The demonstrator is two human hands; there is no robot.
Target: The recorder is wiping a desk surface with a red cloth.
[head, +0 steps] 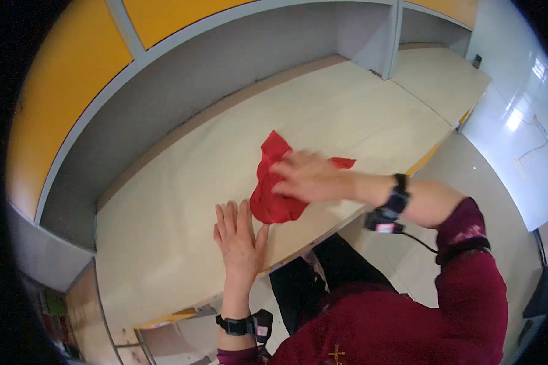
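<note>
A crumpled red cloth (pixel 278 200) lies on the pale wooden desktop (pixel 178 191), one corner pointing to the back and another showing to the right of my wrist. Over the cloth is my right hand (pixel 308 175), blurred by motion, its fingers apart. The blur hides whether those fingers pinch the fabric. My left hand (pixel 241 246) rests flat on the desktop near its front edge, palm down and holding nothing. Its fingertips are just left of the cloth, and the thumb comes close to the cloth's lower edge.
Yellow cabinet doors (pixel 182 18) overhang a grey recess (pixel 210 68) along the back. A grey upright panel (pixel 392 41) divides the desk at the right. Black straps with small devices circle both wrists. A power strip (pixel 541 127) with a cable lies on the shiny tiled floor.
</note>
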